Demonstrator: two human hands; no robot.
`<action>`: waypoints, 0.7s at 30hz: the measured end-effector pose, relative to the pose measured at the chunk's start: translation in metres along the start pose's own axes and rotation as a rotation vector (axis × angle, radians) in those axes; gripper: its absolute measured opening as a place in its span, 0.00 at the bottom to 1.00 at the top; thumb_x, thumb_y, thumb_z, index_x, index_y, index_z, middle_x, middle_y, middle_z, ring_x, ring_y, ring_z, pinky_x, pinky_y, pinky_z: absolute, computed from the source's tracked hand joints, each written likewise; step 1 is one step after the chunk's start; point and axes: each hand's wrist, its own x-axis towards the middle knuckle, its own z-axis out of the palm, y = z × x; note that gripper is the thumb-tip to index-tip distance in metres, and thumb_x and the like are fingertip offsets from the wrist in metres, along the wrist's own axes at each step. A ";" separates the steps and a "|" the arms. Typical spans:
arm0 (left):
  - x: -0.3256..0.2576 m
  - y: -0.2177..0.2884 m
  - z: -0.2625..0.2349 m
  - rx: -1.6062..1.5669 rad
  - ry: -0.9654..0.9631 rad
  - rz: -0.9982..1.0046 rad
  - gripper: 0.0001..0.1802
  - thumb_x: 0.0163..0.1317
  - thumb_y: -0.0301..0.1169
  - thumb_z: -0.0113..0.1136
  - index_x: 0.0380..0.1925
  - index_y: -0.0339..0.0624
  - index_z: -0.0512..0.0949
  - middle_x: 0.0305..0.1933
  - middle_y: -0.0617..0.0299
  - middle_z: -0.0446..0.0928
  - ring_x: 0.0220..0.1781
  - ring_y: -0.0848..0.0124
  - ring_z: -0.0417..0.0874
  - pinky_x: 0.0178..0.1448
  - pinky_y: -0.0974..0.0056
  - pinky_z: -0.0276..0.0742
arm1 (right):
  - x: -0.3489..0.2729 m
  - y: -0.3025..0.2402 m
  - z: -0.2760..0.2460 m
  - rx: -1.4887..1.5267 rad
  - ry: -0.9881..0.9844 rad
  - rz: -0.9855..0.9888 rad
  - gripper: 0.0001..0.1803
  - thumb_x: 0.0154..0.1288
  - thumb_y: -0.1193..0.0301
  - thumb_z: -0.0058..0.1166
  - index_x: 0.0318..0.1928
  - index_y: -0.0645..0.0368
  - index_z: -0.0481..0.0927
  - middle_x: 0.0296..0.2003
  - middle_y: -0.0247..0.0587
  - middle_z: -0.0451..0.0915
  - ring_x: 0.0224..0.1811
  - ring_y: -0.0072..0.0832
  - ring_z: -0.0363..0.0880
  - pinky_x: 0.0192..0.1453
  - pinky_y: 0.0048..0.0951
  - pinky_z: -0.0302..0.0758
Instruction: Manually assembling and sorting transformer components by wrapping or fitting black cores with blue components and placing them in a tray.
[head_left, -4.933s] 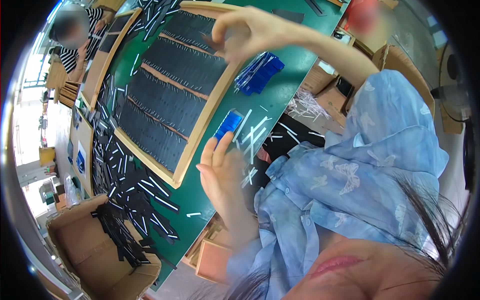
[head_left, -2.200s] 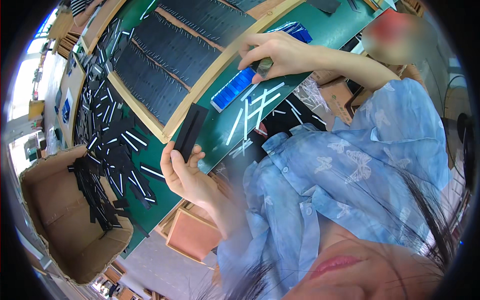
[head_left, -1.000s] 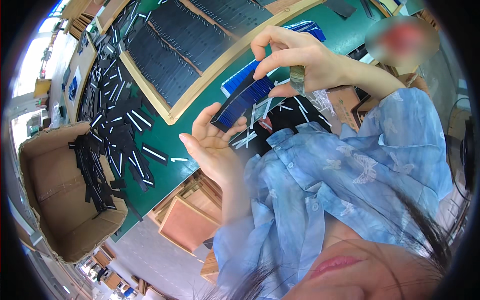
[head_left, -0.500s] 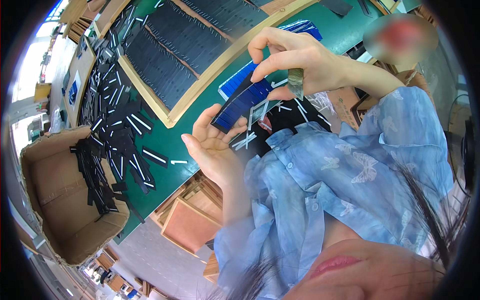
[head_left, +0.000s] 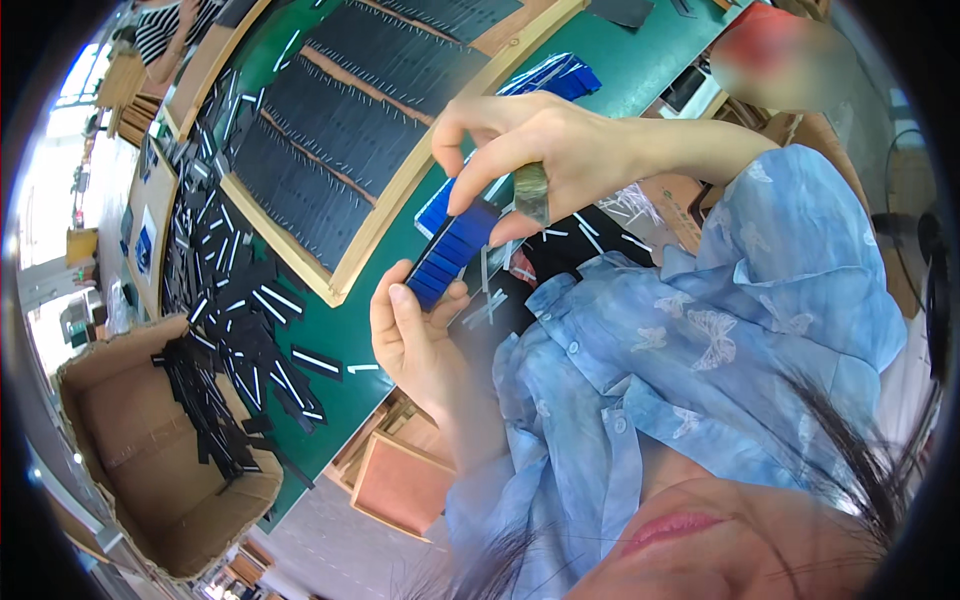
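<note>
A dark blue segmented strip or stack (head_left: 450, 254) with a black edge is held slantwise between my two hands. My left hand (head_left: 425, 335) is closed on its lower end, thumb in front and fingers behind. My right hand (head_left: 560, 150) pinches its upper end between thumb and fingers. A greenish flat piece (head_left: 531, 193) sits against my right palm; I cannot make out what it is. Behind the strip, another bundle of blue pieces (head_left: 432, 212) lies on the green table (head_left: 350, 330). Thin white strips (head_left: 487, 308) are beside my left wrist.
A wooden frame (head_left: 345, 285) holds dark panels edged with short white pins. Left of it lie scattered black strips (head_left: 275, 300) with white lines. A cardboard box (head_left: 130, 430) with black strips stands at the table's edge. More blue pieces (head_left: 560, 78) lie beyond my right hand.
Both hands and the blue strip have shifted left and down in the picture. My left thumb and fingers have closed round its lower end. A person in a striped top now shows at upper left.
</note>
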 end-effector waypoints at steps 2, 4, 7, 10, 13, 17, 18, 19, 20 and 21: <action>0.000 0.000 -0.002 0.009 0.008 -0.002 0.16 0.69 0.34 0.48 0.44 0.30 0.73 0.35 0.50 0.78 0.28 0.67 0.82 0.34 0.68 0.81 | 0.001 0.001 0.002 -0.014 0.013 -0.003 0.15 0.41 0.70 0.71 0.34 0.51 0.83 0.39 0.33 0.73 0.36 0.28 0.78 0.39 0.27 0.74; 0.000 0.000 -0.005 -0.005 -0.007 0.000 0.16 0.69 0.35 0.48 0.44 0.30 0.73 0.35 0.50 0.78 0.28 0.67 0.82 0.34 0.68 0.81 | 0.002 -0.002 0.002 -0.004 0.003 0.023 0.15 0.41 0.69 0.71 0.34 0.50 0.83 0.40 0.33 0.74 0.37 0.29 0.78 0.39 0.28 0.74; 0.000 0.001 -0.003 -0.011 0.000 -0.003 0.16 0.69 0.35 0.48 0.44 0.30 0.73 0.35 0.50 0.78 0.28 0.67 0.81 0.34 0.68 0.81 | 0.005 -0.002 0.001 -0.011 -0.009 0.011 0.15 0.41 0.69 0.71 0.34 0.50 0.83 0.40 0.33 0.74 0.37 0.30 0.78 0.39 0.29 0.74; 0.001 0.000 -0.007 -0.013 -0.021 -0.002 0.18 0.70 0.36 0.46 0.47 0.28 0.71 0.37 0.49 0.77 0.29 0.67 0.82 0.32 0.72 0.82 | 0.005 -0.001 0.002 0.017 0.001 0.010 0.15 0.41 0.68 0.71 0.34 0.50 0.83 0.40 0.33 0.74 0.38 0.30 0.78 0.39 0.29 0.74; 0.002 0.001 -0.008 -0.031 -0.034 -0.008 0.18 0.70 0.36 0.47 0.47 0.29 0.71 0.37 0.50 0.78 0.29 0.68 0.82 0.31 0.72 0.82 | 0.006 -0.002 0.002 0.011 0.003 0.005 0.15 0.41 0.69 0.71 0.34 0.50 0.83 0.40 0.32 0.74 0.38 0.30 0.78 0.39 0.29 0.74; 0.002 0.002 -0.009 -0.031 -0.014 -0.009 0.16 0.69 0.36 0.48 0.44 0.31 0.73 0.34 0.50 0.78 0.27 0.68 0.81 0.33 0.68 0.81 | 0.007 -0.003 0.003 0.007 0.001 -0.005 0.15 0.41 0.69 0.71 0.34 0.50 0.83 0.40 0.32 0.74 0.39 0.30 0.78 0.39 0.29 0.74; 0.003 0.001 -0.009 -0.033 -0.015 -0.008 0.16 0.69 0.36 0.48 0.44 0.31 0.73 0.33 0.50 0.78 0.27 0.68 0.81 0.33 0.68 0.81 | 0.007 -0.003 0.002 0.007 0.000 -0.003 0.15 0.41 0.69 0.71 0.34 0.50 0.83 0.40 0.32 0.74 0.39 0.30 0.78 0.39 0.29 0.74; 0.003 0.001 -0.008 -0.036 -0.016 -0.007 0.16 0.69 0.36 0.48 0.44 0.31 0.73 0.33 0.51 0.78 0.27 0.68 0.81 0.33 0.68 0.81 | 0.006 -0.003 0.002 0.008 -0.002 -0.001 0.15 0.41 0.69 0.71 0.34 0.50 0.83 0.40 0.32 0.74 0.39 0.30 0.78 0.39 0.29 0.74; 0.003 0.001 -0.008 -0.036 -0.017 -0.007 0.16 0.69 0.36 0.48 0.44 0.31 0.73 0.33 0.51 0.78 0.27 0.68 0.81 0.33 0.68 0.81 | 0.006 -0.003 0.002 0.007 -0.001 -0.001 0.15 0.41 0.69 0.71 0.34 0.50 0.83 0.40 0.32 0.74 0.39 0.30 0.78 0.39 0.29 0.74; 0.003 0.001 -0.008 -0.035 -0.017 -0.007 0.16 0.69 0.36 0.48 0.44 0.31 0.73 0.33 0.51 0.78 0.27 0.68 0.81 0.32 0.68 0.81 | 0.006 -0.003 0.002 0.007 -0.002 0.003 0.15 0.41 0.69 0.71 0.34 0.50 0.83 0.40 0.32 0.74 0.39 0.30 0.78 0.39 0.29 0.74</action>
